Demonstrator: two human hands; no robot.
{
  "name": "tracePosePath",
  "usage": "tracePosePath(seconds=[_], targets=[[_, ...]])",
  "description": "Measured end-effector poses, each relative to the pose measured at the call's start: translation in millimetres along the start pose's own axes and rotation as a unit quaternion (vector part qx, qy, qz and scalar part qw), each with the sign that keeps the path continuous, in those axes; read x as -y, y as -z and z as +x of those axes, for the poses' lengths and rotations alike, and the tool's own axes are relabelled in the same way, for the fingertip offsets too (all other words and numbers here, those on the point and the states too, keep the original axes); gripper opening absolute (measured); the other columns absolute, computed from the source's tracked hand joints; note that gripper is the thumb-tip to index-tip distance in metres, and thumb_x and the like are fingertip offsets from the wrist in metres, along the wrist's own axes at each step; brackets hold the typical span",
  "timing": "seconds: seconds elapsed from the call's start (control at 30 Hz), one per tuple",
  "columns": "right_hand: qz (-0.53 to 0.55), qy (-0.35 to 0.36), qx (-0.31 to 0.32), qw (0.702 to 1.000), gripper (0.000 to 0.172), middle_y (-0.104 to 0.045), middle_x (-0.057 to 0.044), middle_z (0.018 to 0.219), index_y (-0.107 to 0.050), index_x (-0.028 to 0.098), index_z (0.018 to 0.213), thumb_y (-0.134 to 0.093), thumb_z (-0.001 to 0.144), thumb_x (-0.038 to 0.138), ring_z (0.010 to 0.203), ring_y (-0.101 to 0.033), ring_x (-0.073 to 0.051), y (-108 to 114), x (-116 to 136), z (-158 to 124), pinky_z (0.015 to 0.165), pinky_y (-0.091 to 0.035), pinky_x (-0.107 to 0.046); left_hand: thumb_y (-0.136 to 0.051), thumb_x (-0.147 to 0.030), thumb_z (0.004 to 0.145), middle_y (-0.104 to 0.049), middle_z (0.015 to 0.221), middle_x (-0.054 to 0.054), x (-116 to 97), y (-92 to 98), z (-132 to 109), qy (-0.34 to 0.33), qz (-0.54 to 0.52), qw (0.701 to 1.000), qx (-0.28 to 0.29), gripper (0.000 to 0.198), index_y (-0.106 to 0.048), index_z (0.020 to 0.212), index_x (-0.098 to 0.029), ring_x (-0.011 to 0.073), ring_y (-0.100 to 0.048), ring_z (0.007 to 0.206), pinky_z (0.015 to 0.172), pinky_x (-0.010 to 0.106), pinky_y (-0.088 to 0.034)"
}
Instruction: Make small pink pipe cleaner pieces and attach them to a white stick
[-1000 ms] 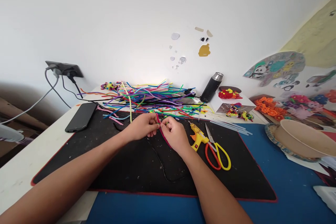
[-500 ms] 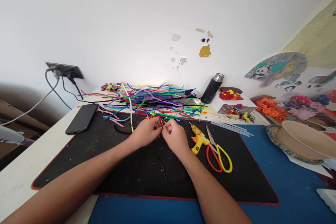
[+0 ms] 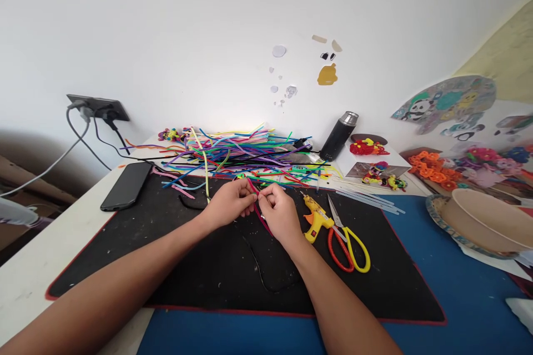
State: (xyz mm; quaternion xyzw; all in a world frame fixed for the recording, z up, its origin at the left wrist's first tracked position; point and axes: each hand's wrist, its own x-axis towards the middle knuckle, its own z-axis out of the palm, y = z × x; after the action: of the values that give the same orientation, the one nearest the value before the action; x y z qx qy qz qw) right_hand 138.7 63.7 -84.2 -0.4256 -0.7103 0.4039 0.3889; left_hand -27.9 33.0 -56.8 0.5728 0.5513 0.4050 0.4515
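Observation:
My left hand [image 3: 231, 202] and my right hand [image 3: 280, 212] meet over the black mat [image 3: 166, 255], fingers pinched together on a dark red pipe cleaner [image 3: 259, 212] that runs down between them and under my right palm. Just behind them lies a big heap of coloured pipe cleaners [image 3: 245, 155]. A thin black wire [image 3: 258, 266] curls on the mat below my hands.
A yellow glue gun [image 3: 315, 216] and red-and-yellow scissors [image 3: 347, 238] lie right of my right hand. A black phone [image 3: 125, 186] is at the left, a black flask [image 3: 339, 136] behind. Glue sticks [image 3: 366, 199], pipe-cleaner figures [image 3: 381, 175] and a paper bowl [image 3: 487, 224] sit on the right.
Both hands stayed pinched on the red pipe cleaner, shifting slightly as they work it. The view has drifted a little.

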Motion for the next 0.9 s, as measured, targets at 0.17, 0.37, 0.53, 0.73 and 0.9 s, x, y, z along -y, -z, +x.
tracePosePath(seconds=[0.17, 0.37, 0.53, 0.73, 0.9], targets=[[-0.025, 0.007, 0.003, 1.000, 0.011, -0.051, 0.007, 0.052, -0.054, 0.024, 0.082, -0.055, 0.090, 0.030, 0.047, -0.042, -0.014, -1.6, 1.5, -1.6, 0.051, -0.028, -0.025, -0.063, -0.033, 0.083, -0.064, 0.058, -0.002, 1.5, -1.0, 0.8, 0.008, -0.005, 1.000, 0.007, 0.016, -0.056, 0.081, -0.019, 0.0131, -0.060, 0.050, 0.047, 0.023, -0.046], [-0.025, -0.003, 0.000, 1.000, 0.009, -0.057, 0.005, 0.055, -0.053, 0.024, 0.082, -0.053, 0.090, 0.029, 0.047, -0.047, -0.014, -3.2, 4.3, -3.3, 0.051, -0.029, -0.025, -0.065, -0.032, 0.083, -0.064, 0.058, -0.002, 2.2, -1.3, -0.1, 0.008, -0.009, 1.000, 0.009, 0.016, -0.056, 0.080, -0.019, 0.0127, -0.060, 0.050, 0.047, 0.023, -0.046], [-0.025, -0.005, 0.002, 1.000, 0.008, -0.054, 0.007, 0.053, -0.054, 0.024, 0.085, -0.054, 0.090, 0.030, 0.046, -0.047, -0.014, 1.1, 8.4, -2.0, 0.052, -0.030, -0.026, -0.070, -0.038, 0.083, -0.065, 0.060, -0.001, 9.4, 1.3, 6.2, 0.003, -0.038, 0.999, 0.017, 0.023, -0.058, 0.081, -0.018, 0.0124, -0.060, 0.051, 0.049, 0.023, -0.047], [0.018, -0.008, 0.013, 1.000, 0.015, -0.054, 0.007, 0.055, -0.064, 0.024, 0.102, -0.055, 0.093, 0.033, 0.046, -0.044, -0.014, 5.2, 9.1, 0.3, 0.050, -0.031, -0.027, -0.076, -0.045, 0.083, -0.069, 0.068, -0.001, 10.7, 7.8, 11.9, -0.020, -0.087, 0.996, -0.002, 0.032, -0.059, 0.089, -0.018, 0.0116, -0.061, 0.055, 0.054, 0.024, -0.051], [0.113, -0.038, 0.022, 0.993, 0.022, -0.050, 0.008, 0.052, -0.065, 0.024, 0.102, -0.059, 0.094, 0.043, 0.041, -0.044, -0.013, 6.7, 9.3, 2.6, 0.045, -0.034, -0.025, -0.081, -0.048, 0.079, -0.073, 0.070, 0.002, 7.9, 11.1, 10.9, -0.011, -0.099, 0.995, -0.007, 0.039, -0.058, 0.088, -0.018, 0.0140, -0.066, 0.060, 0.057, 0.025, -0.053]])
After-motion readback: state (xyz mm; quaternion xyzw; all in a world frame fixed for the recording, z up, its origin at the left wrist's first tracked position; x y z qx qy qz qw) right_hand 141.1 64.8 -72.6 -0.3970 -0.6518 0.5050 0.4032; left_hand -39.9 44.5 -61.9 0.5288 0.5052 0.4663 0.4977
